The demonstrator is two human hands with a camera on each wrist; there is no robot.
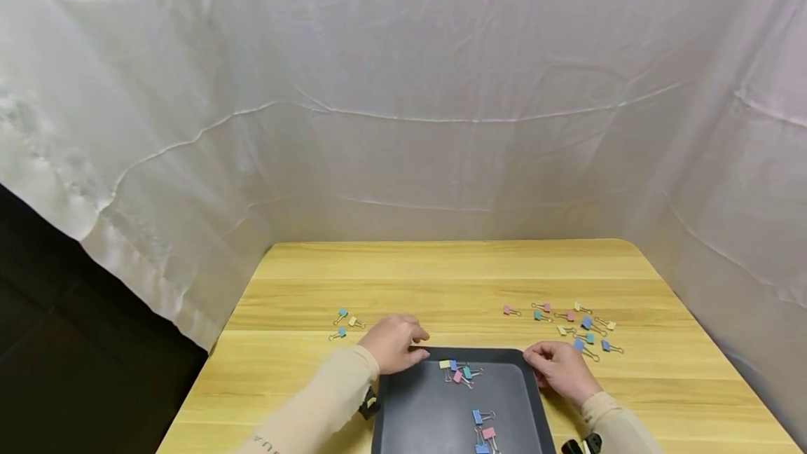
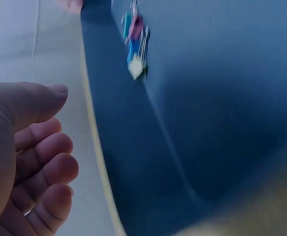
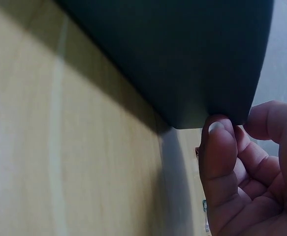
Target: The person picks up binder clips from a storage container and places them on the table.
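Observation:
A dark grey baking tray (image 1: 424,413) lies at the table's near edge. Inside it are two loose groups of coloured binder clips (image 1: 457,375), the nearer group including a blue clip (image 1: 477,416) and a pink one (image 1: 488,433). My right hand (image 1: 561,368) pinches the tray's far right corner; in the right wrist view, thumb and finger (image 3: 221,152) meet at the dark corner. My left hand (image 1: 392,343) is by the far left corner. In the left wrist view its loosely bent fingers (image 2: 57,167) stand apart from the tray's rim (image 2: 101,123), with nothing between them.
On the wooden table (image 1: 441,286), several binder clips (image 1: 586,323) are scattered beyond the right hand. Teal clips (image 1: 342,332) and a yellow one (image 1: 354,321) lie to the left. Pale curtains (image 1: 466,160) hang round the table's back and sides.

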